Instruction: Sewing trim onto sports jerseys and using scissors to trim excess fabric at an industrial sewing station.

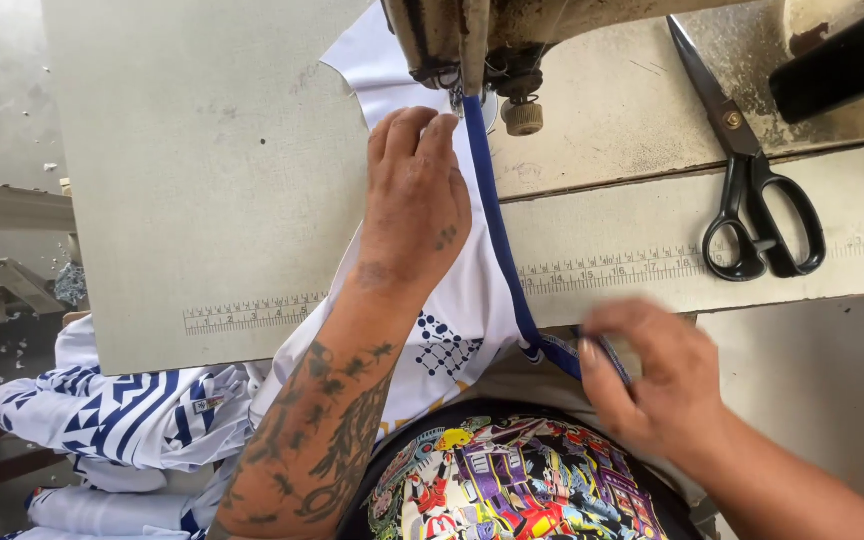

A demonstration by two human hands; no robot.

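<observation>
The left hand point(414, 200) lies flat on the white fabric point(457, 320) just before the sewing machine's needle point(457, 98); the right hand point(652, 375) pinches the blue binding strip point(497, 230) nearer the body. Thin, limp cloth — likely best guided by its edge.

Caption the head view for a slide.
Left hand presses white fabric at the sewing machine foot; right hand pinches blue trim; black scissors beside.
</observation>
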